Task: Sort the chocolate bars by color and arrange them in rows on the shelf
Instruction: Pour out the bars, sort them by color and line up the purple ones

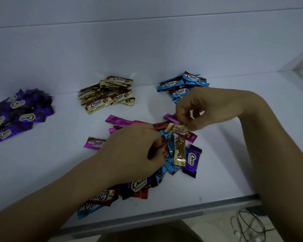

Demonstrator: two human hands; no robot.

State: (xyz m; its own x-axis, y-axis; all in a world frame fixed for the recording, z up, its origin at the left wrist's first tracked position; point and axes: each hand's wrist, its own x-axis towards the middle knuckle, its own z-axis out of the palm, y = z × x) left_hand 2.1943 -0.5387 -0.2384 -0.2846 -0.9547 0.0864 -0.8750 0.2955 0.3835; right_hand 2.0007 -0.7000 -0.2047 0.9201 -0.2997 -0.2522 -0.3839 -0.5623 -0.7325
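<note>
I see a white shelf (59, 163) carrying a purple pile (16, 114), a gold pile (108, 93) and a blue pile (180, 86), plus a mixed heap (179, 154) of magenta, red, blue, gold and purple wrappers, each with a brown patch.

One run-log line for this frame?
phase: sorting; right hand pinches gold bar; left hand grips red bar; purple pile, gold pile, blue pile formed

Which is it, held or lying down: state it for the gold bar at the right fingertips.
Held: the right hand pinches the gold chocolate bar above the mixed pile.
</note>
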